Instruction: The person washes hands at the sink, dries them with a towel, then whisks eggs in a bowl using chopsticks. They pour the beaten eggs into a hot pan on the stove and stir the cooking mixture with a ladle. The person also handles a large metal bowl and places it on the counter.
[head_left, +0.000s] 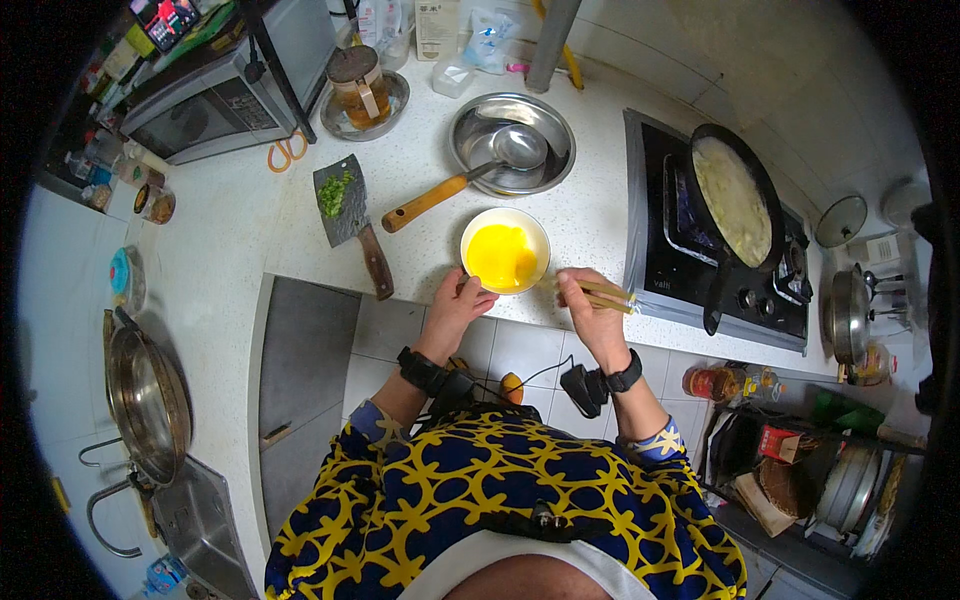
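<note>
A white bowl (542, 238) of yellow beaten egg (495, 251) sits at the counter's front edge. My left hand (452, 315) grips its near left side, thumb by the rim. In my right hand (598, 319) is a pair of chopsticks (609, 297), held right of the bowl with their tips apart from the egg. Behind the bowl stands a stainless steel basin (564, 135) with a wooden-handled ladle (427, 202) resting across it. To the left lies a cleaver (343, 219) with chopped green herbs (335, 193) on its blade.
A frying pan (711, 300) with pale, bubbling contents is on the gas hob (660, 270) at right. A glass teapot (364, 101), orange-handled scissors (287, 152) and a microwave (214, 97) stand back left. At far left are a metal wok (154, 405) and a sink (202, 525).
</note>
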